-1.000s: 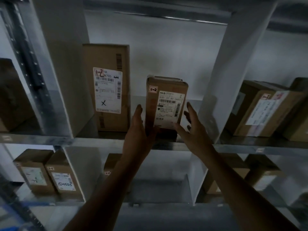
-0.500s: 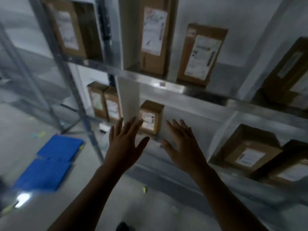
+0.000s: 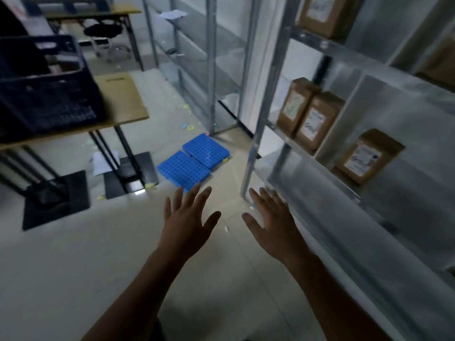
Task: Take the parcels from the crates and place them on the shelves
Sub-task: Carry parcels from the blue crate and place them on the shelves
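Brown cardboard parcels (image 3: 309,120), white-labelled, upright on metal shelves (image 3: 320,166)

Matt brown cardboard parcels (image 3: 310,124) with white paper labels sit on glossy grey metal shelves (image 3: 327,183). The dark blue crate (image 3: 46,99) is perforated plastic on a smooth wood-look table (image 3: 123,102); the floor (image 3: 73,254) looks polished.

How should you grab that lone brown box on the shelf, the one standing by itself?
Probably by its two narrow sides, one hand on each, coming straight in from the open front of the shelf. The lone parcel stands upright with its label facing out and free space on both sides. Both the left hand and right hand are open and empty.
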{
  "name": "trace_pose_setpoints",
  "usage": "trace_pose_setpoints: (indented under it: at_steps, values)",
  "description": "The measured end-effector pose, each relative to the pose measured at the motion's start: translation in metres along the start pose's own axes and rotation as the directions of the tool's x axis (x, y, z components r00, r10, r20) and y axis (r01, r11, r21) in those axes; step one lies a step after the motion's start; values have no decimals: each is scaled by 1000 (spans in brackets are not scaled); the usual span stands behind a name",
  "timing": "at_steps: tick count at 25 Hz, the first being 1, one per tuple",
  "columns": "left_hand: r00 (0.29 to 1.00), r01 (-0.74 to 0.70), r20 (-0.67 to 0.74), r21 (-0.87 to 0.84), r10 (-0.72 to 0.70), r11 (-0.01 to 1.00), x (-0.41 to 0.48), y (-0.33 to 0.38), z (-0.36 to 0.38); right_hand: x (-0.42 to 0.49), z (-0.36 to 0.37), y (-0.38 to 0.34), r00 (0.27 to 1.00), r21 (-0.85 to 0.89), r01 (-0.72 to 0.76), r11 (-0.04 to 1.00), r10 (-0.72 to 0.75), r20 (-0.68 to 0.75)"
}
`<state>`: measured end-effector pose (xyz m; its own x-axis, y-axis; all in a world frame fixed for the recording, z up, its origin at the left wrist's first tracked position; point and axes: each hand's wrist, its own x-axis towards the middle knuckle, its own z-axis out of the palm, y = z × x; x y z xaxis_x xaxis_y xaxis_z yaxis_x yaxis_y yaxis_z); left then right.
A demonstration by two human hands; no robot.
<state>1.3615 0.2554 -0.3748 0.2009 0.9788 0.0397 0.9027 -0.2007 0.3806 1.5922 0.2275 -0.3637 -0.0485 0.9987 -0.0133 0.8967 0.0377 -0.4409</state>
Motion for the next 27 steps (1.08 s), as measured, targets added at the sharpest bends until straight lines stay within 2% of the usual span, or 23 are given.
trace_pose_setpoints:
  at_steps: [5, 8, 11, 16, 22, 27]
  values:
    - [979, 199, -24, -46, -200, 979, -27, -138, -38, 57, 81, -124, 983, -35, 148, 988, -143, 117]
    - [939, 333, -63, -65, -337, 941, -36, -223, -67, 91, 132, -205, 949, -37, 265, 963, -254, 187]
    - [908, 405, -95, -60, -409, 912, -38, -283, -95, 120, 160, -263, 934, -31, 306, 951, -294, 205]
    - [887, 432, -149, -70, -438, 899, -23, -356, -138, 168, 174, -339, 921, -9, 342, 940, -333, 200]
    - [868, 464, -156, -84, -472, 882, 42, -398, -155, 253, 191, -379, 900, -6, 384, 923, -373, 225]
    - [853, 473, -230, -43, -469, 880, 131, -441, -190, 368, 205, -399, 901, 65, 410, 910, -415, 125]
